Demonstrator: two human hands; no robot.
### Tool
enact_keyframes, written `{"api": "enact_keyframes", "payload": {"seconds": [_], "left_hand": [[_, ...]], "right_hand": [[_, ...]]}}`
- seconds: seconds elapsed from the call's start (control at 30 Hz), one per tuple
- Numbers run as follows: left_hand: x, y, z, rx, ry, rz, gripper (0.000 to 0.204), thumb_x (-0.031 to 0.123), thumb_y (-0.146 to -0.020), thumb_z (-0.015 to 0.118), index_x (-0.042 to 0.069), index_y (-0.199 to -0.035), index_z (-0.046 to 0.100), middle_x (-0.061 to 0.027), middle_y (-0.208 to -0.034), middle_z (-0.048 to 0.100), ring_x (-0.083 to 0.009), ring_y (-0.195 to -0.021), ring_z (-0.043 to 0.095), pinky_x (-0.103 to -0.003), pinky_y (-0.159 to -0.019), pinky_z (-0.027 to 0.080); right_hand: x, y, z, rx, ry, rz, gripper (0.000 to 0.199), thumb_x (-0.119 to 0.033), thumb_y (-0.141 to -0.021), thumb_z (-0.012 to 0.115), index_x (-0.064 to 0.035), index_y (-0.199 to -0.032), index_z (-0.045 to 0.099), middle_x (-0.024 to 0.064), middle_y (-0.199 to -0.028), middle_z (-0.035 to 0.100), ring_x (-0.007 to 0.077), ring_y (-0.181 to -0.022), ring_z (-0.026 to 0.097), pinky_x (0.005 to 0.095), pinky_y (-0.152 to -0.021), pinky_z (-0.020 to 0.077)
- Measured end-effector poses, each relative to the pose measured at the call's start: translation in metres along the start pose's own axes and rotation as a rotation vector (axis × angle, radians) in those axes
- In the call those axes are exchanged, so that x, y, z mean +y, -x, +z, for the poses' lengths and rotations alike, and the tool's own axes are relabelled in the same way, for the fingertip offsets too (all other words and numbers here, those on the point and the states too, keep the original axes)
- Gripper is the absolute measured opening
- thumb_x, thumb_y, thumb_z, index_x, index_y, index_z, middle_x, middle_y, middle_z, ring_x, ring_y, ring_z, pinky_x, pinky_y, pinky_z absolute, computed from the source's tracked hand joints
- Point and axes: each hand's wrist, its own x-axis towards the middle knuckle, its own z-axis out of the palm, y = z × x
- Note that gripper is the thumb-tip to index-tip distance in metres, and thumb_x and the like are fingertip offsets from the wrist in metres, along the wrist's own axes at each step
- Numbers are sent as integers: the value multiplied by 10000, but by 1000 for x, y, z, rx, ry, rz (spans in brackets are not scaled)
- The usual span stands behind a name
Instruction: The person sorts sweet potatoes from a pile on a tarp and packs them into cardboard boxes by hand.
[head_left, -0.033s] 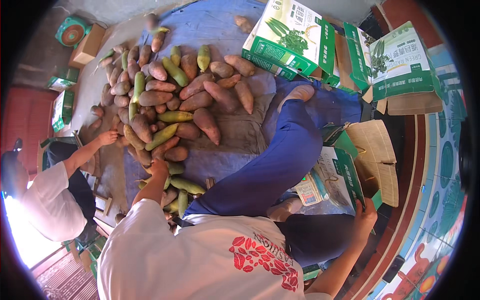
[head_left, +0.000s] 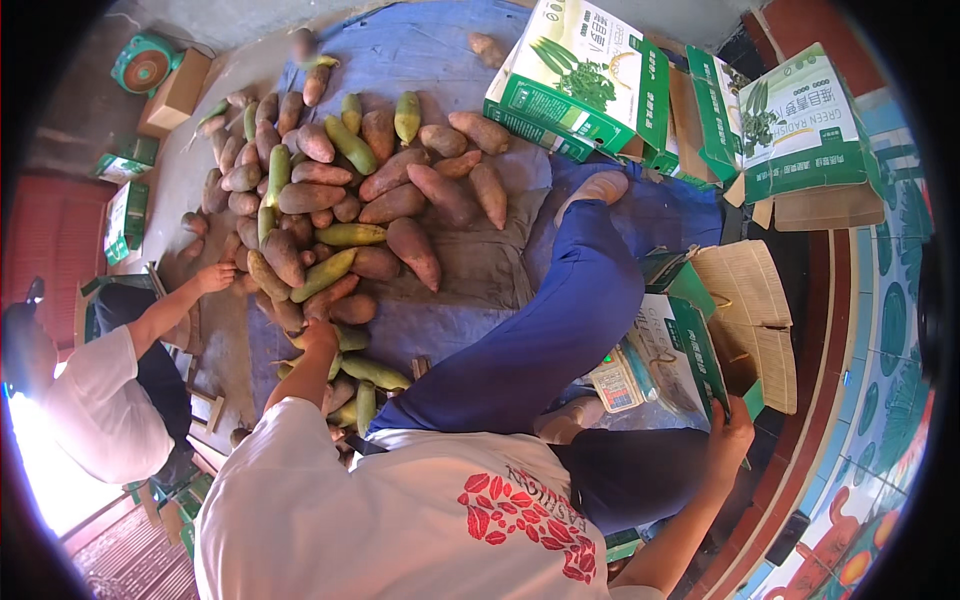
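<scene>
My left hand [head_left: 320, 337] reaches down into the near end of a heap of reddish-brown sweet potatoes [head_left: 412, 252] and long green radishes [head_left: 372, 371]. Its fingers curl among the vegetables, and whatever they hold is hidden. A sweet potato [head_left: 353, 308] lies right beside it. Off to the right, my right hand [head_left: 732, 428] is closed on the edge of a green-and-white cardboard box [head_left: 688, 345], whose brown flaps [head_left: 745, 300] stand open. The box is by my legs, with a clear plastic liner at its near side.
At the left, a co-worker's hand [head_left: 215, 277] touches the heap. Green-and-white cartons [head_left: 585, 75] stand at the far right, one with open flaps [head_left: 815, 135]. The heap lies on blue sheeting [head_left: 410, 40]. A round green device [head_left: 143, 65] sits at the far left.
</scene>
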Motion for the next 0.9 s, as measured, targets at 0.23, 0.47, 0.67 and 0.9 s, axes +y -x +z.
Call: {"api": "enact_keyframes", "payload": {"seconds": [0.23,0.47,0.67,0.9], "left_hand": [[28,45,-35,-184,-247,243,463,277,-711,713,117,-1134,613,-80,-1164,607,-230,-1077,586,-350,-837,498],[33,74,-47,-278,-304,235,526,348,-679,736,169,-1157,611,-45,-1197,591,-212,-1096,573,-334,-863,485],[16,41,-17,-266,-210,364,510,408,-693,728,64,-1061,651,-137,-1034,648,-258,-1002,610,-357,-814,476],[54,38,-52,-393,-67,459,380,349,-885,521,5,-987,646,-130,-770,659,-241,-601,641,-367,-531,502]], "right_hand": [[7,6,1,40,34,19,109,-19,-760,641,-13,-848,576,144,-773,567,340,-714,578,376,-635,456],[3,2,-1,68,36,-5,100,-24,-755,637,-22,-836,579,138,-765,568,338,-702,575,377,-619,451],[4,1,0,123,41,-48,92,-42,-748,645,-34,-808,575,124,-732,545,327,-683,561,386,-605,438],[2,-2,-3,126,93,-80,88,-62,-736,646,-45,-781,572,117,-718,539,320,-679,557,401,-595,428]]}}
